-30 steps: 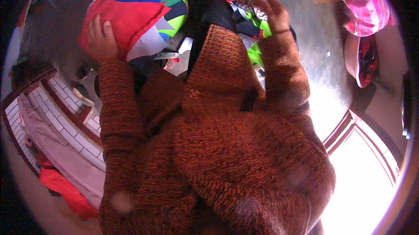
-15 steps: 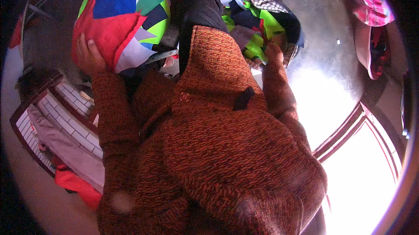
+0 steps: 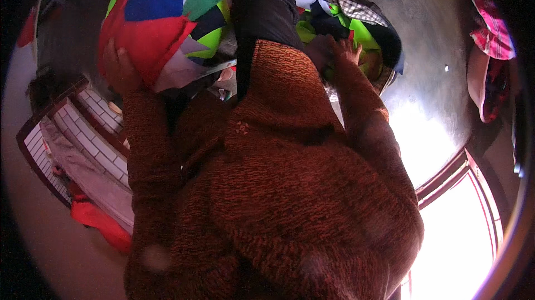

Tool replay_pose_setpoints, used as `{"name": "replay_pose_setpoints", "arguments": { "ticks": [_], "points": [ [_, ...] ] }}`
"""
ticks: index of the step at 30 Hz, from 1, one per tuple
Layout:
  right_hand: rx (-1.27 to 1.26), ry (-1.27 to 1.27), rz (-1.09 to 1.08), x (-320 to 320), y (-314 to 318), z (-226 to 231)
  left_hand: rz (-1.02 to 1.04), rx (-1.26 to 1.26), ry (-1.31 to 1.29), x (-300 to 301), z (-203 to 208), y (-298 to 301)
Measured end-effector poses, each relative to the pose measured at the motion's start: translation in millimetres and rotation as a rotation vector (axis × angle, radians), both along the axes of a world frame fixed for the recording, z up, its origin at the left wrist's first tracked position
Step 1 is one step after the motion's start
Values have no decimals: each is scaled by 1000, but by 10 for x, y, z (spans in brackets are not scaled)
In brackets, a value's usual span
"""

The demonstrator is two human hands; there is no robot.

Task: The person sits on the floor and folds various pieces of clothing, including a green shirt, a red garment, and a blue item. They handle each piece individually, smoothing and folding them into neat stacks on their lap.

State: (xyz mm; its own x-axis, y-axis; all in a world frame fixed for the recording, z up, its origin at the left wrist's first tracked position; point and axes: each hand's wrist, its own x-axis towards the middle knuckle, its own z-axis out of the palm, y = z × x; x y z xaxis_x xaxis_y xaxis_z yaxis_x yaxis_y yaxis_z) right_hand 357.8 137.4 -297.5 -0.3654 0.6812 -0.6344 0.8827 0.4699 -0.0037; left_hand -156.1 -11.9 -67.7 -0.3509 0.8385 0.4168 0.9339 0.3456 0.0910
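Fingers, left hand (image 3: pixel 120 69): curled against the patchwork cloth bundle (image 3: pixel 159 24), which is held up at chest height.
Fingers, right hand (image 3: pixel 343 52): sunk among clothes in the basket (image 3: pixel 356 32); whether anything is gripped cannot be told.
Progress: one bundle is lifted out; much clothing is left in the basket, apparently.
Surface: dark floor (image 3: pixel 434 77), sunlit patch.
Room: window frame (image 3: pixel 446 183) lower right; tiled ledge (image 3: pixel 61 133) at left.

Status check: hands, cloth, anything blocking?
Left hand grips patchwork cloth. Right hand reaches into clothes pile. Dark garment hangs between.
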Motion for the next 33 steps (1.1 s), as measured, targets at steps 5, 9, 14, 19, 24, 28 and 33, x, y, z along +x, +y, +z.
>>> {"name": "replay_pose_setpoints", "arguments": {
  "ticks": [5, 9, 14, 19, 24, 28, 33],
  "points": [
    [41, 107, -65, 100, -4, -331, 13, 26, -39, 52, 10, 17],
    [-175, 218, -209, 20, -24, -161, -33, 13, 43, -4, 19, -16],
    [-155, 398, -715, 429, -236, -226, 128, -4, -119, 247, 121, 63],
    [113, 706, -1158, 1126, -387, -519, 166, -48, -145, 254, 136, 160],
    [105, 1097, -968, 919, -244, 408, 224, -34, -204, 312, 194, 45],
    [-93, 1472, -1481, 614, -144, 1088, 284, -108, -216, 321, 171, 129],
    [-19, 1583, -1387, 270, -50, 1985, 293, -114, -178, 296, 232, 73]
  ]
}}
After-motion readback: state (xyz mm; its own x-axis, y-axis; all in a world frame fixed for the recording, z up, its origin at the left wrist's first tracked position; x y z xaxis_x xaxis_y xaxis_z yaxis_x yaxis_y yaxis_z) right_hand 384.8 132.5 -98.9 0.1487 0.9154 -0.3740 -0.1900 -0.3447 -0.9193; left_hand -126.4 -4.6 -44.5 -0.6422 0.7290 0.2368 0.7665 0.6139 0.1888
